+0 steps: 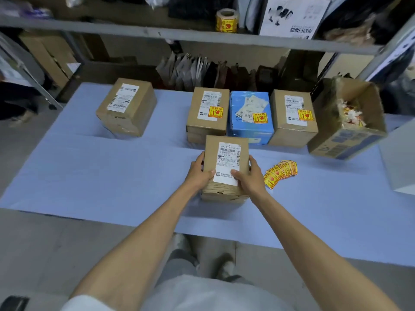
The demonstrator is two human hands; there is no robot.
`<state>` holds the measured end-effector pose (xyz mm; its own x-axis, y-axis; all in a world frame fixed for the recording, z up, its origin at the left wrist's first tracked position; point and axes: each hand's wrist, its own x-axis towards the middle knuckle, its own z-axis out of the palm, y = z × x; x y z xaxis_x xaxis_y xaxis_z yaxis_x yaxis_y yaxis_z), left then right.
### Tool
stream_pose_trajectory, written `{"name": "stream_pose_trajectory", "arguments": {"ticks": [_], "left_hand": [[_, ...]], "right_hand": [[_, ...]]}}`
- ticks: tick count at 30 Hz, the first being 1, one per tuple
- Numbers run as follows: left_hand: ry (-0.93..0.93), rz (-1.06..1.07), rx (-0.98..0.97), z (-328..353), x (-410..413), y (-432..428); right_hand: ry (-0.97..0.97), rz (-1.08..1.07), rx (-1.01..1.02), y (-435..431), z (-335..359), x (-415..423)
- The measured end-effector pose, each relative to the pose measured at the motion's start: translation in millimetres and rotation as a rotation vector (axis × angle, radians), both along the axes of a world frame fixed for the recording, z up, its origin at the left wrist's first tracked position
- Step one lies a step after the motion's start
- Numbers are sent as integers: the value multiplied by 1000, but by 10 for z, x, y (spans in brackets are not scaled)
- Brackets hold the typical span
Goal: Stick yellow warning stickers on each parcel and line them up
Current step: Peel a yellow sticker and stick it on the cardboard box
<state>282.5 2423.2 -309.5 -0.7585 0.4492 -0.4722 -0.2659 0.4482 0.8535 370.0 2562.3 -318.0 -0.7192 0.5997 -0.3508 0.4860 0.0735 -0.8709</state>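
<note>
- Holding parcel [226, 162] at worktop [89, 176] centre: left hand [198, 173] and right hand [248, 176], fingers curled round its sides; we see no sticker on it.
- Loose stickers [280, 172] lie fanned just right of it.
- Risk: we judge a sticker could cover the barcode, or cling to others in the fan.
- Unclear: label text, carton [345, 122] contents; parcel's far face hidden.

Print on the held parcel [225, 167] is too small to read; contents of the carton [347, 143] at two o'clock are blurred.
</note>
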Motion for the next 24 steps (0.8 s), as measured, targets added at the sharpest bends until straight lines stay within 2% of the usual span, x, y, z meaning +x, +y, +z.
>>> {"name": "stream_pose_trajectory", "arguments": {"ticks": [24], "left_hand": [[57,12,-72,-197,-47,346]], "right_hand": [[95,-15,-57,316,-42,29]]}}
